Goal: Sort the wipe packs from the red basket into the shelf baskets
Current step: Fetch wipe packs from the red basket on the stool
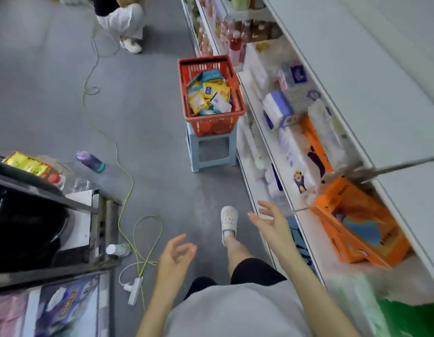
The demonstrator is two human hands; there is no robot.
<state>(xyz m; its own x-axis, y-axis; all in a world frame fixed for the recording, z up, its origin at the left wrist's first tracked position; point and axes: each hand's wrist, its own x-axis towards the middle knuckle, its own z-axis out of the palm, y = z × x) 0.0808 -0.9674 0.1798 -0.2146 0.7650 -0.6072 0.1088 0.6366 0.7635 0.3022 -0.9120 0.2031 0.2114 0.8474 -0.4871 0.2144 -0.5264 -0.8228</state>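
Fingers (177, 240) wide, empty, on left hand (173, 261) and right hand (272, 223); wipe packs (208, 94) in red basket (213, 125) ahead.

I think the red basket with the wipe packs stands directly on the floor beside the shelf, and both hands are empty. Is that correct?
Not fully. The head view shows the red basket with the wipe packs standing on a light blue stool, not directly on the floor. The rest holds: it is beside the shelf, and the left hand and right hand are empty.
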